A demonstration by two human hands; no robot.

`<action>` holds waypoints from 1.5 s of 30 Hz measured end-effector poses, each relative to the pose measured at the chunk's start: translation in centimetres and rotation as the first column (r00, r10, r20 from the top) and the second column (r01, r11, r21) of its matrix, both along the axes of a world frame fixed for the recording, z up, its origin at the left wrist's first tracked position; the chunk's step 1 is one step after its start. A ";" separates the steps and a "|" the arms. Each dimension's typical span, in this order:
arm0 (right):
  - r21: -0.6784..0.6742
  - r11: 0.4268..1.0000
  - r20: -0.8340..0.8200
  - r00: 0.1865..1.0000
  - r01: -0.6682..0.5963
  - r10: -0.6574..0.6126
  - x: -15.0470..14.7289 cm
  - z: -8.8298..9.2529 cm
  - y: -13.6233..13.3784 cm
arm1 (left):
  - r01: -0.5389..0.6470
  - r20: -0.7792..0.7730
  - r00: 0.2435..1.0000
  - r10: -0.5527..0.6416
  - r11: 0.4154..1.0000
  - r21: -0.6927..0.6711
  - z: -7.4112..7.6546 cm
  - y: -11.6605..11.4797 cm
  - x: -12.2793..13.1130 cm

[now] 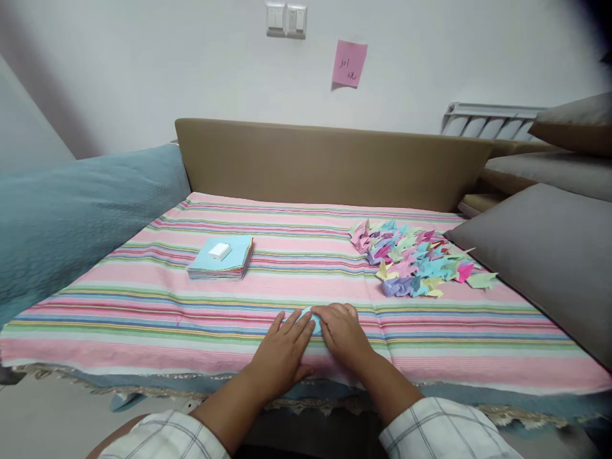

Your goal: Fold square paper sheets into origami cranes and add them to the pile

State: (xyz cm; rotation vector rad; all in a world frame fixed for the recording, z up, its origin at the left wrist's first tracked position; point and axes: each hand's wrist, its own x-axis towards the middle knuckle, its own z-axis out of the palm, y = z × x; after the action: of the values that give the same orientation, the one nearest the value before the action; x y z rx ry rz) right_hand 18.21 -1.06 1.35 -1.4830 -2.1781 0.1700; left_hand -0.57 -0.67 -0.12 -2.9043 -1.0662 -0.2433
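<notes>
A small piece of light blue folded paper [317, 327] lies on the striped cloth near its front edge, largely covered by my hands. My left hand [285, 347] rests flat over its left part, fingers stretched out and slightly apart. On the other side, my right hand [342, 331] has its fingers curled, with the fingertips pressed on the paper's right edge. To the left stands a stack of coloured paper sheets [220, 273], light blue on top, with a small white block [219, 250] on it. A heap of folded paper cranes [411, 255] in several colours spreads out to the right.
The striped cloth [143, 306] covers the sofa seat. A brown backrest [329, 162] stands behind it, a blue-covered armrest [90, 204] at left. Grey cushions [549, 255] pile up at right. A pink note [349, 64] and light switches [286, 20] are on the wall.
</notes>
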 end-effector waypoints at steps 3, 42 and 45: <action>-0.042 0.999 0.013 1.000 0.026 -0.025 -0.3 -0.3 0.3 | -0.005 -0.001 1.000 0.005 1.000 -0.012 0.0 0.0 0.1; -0.389 0.920 0.234 0.971 0.041 0.056 3.3 2.2 -2.7 | -0.017 0.005 1.000 0.017 0.999 -0.030 0.3 0.1 0.2; -0.375 0.926 0.268 0.962 0.047 0.059 2.8 2.0 -2.9 | -0.027 -0.005 1.000 0.027 0.999 -0.024 0.4 0.0 0.3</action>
State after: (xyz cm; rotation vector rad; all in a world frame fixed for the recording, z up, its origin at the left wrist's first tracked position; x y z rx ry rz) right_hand 21.04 -4.00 3.33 -1.8009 -2.4746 0.4321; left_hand -0.32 -0.66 0.31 -2.9079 -1.1151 -0.2238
